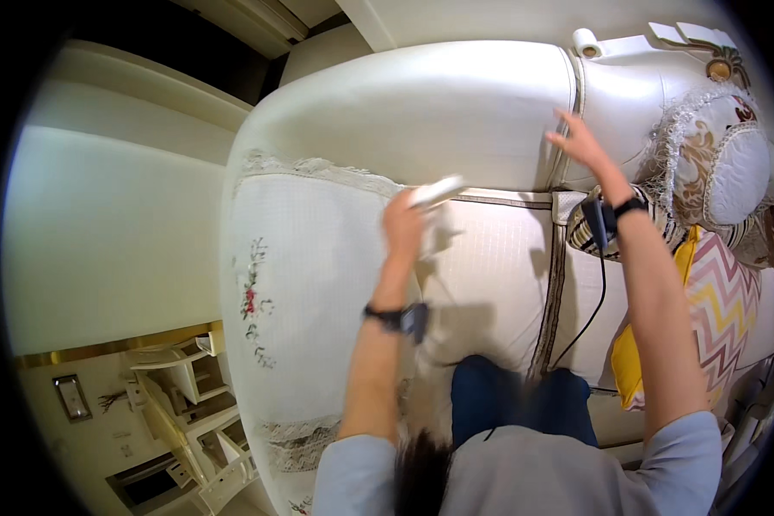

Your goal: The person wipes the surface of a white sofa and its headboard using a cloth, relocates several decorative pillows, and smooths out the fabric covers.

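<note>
My left hand (pixel 402 225) is closed round a white oblong thing (pixel 439 191), blurred by motion, so its kind does not show. It is held above the sofa seat, close to where the seat meets the backrest. My right hand (pixel 579 142) is raised in front of the backrest (pixel 421 103), near its upright seam. Its fingers are apart and nothing is in them. Beneath my hands lies the cream sofa seat (pixel 490 267), crossed by a dark trimmed seam. A white embroidered cover (pixel 318 249) with lace edges is spread over its left part.
Striped, fringed and patterned cushions (pixel 735 176) crowd the right end, with a yellow-edged zigzag cushion (pixel 718 310) nearer me. A white roll (pixel 586 43) stands on the backrest top. A black cable (pixel 600 297) hangs from my right wrist band. White shelving (pixel 202 413) stands at lower left.
</note>
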Demonstrator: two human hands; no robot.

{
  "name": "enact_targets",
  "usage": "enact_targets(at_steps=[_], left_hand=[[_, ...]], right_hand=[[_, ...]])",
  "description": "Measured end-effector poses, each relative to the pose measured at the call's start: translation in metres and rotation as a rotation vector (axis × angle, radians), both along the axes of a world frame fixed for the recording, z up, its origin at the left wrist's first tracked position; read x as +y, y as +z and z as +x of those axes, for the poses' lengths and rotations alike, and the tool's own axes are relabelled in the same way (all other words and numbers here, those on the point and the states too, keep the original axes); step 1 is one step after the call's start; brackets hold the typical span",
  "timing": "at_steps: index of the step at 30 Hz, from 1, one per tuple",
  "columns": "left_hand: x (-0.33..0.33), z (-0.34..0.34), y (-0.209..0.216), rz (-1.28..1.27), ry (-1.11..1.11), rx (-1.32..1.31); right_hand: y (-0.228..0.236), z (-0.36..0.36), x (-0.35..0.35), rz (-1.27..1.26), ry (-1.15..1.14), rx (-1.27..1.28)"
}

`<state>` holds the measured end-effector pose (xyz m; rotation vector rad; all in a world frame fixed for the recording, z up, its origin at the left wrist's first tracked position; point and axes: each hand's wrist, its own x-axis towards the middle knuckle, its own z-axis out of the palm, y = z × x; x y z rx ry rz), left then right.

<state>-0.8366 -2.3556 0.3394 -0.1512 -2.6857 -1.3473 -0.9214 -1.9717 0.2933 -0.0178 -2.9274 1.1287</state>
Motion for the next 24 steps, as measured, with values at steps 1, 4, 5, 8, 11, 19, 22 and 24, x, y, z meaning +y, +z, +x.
enact_targets(at_steps=[1, 4, 5, 8, 11, 19, 22, 24], left_hand=[[-0.067, 0.028, 0.017, -0.128, 0.158, 0.029], [-0.199, 0.101, 0.069, -0.491, 0.525, 0.149], [-0.238, 0.13, 0.104, -0.468, 0.577, 0.053], [-0.287, 0.189, 0.146, -0.912, 0.697, -0.25], [-0.369, 0.273, 0.116, -0.888, 0.728, -0.497], [-0.148, 0.293, 0.071, -0.573, 0.73, -0.212], [-0.096, 0.311, 0.073, -0.425, 0.557, -0.024], [-0.066, 0.32, 0.083, -0.327, 0.455, 0.043]], right_hand=[[-0.008, 0.029, -0.017, -0.176, 0.003, -0.075], [-0.069, 0.138, -0.002, -0.417, -0.024, -0.3], [-0.076, 0.18, -0.025, -0.334, -0.015, -0.3], [-0.108, 0.283, -0.054, -0.447, -0.207, -0.598], [-0.08, 0.329, -0.133, -0.721, -0.203, -0.949], [-0.051, 0.398, -0.087, -0.95, -0.306, -0.854], [-0.048, 0.417, -0.063, -0.963, -0.364, -0.809], [-0.047, 0.432, -0.048, -0.982, -0.403, -0.8]])
